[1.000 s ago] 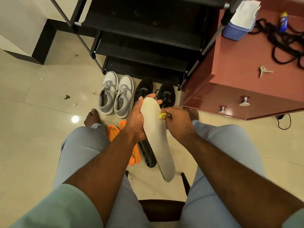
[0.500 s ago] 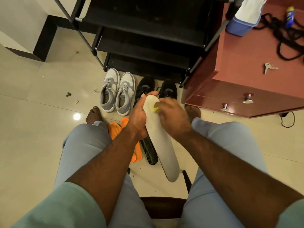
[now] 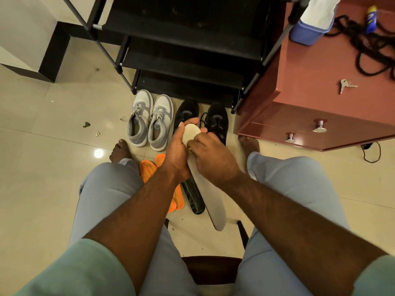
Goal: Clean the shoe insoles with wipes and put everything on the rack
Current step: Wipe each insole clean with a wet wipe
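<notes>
My left hand grips the upper end of a long pale grey insole held above the floor between my knees. My right hand presses a small yellow wipe against the insole's top part; only a sliver of the wipe shows under the fingers. Two orange insoles and a dark insole lie on the floor beneath my arms. A grey pair of sneakers and a black pair stand before the black shoe rack.
A red-brown cabinet stands at the right, carrying a blue wipe tub, keys, a black cord and a small can. My bare feet rest on the tiled floor. A dark chair seat is under me. Small scraps lie left.
My right hand with the wipe has slid from the insole's right edge up and left across its top end. The left hand keeps the same grip.
</notes>
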Action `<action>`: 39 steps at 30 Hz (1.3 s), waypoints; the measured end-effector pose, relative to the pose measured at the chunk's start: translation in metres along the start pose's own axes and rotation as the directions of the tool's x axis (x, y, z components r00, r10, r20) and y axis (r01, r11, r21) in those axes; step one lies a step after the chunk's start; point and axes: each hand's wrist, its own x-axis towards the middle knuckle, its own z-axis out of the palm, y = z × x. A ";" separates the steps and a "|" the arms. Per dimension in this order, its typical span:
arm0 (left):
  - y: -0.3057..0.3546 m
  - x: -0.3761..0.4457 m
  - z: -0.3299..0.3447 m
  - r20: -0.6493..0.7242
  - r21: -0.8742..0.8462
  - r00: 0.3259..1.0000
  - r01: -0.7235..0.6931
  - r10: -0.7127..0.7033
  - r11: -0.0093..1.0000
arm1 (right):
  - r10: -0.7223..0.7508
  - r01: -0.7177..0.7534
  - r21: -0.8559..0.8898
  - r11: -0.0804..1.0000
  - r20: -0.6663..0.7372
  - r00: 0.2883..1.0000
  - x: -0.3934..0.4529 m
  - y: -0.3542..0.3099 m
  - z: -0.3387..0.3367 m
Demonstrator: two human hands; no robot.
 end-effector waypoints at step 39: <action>-0.009 -0.002 0.002 0.032 -0.099 0.993 0.112 -0.110 0.989 | 0.179 -0.144 0.345 0.927 -0.070 0.981 0.002 0.011 0.005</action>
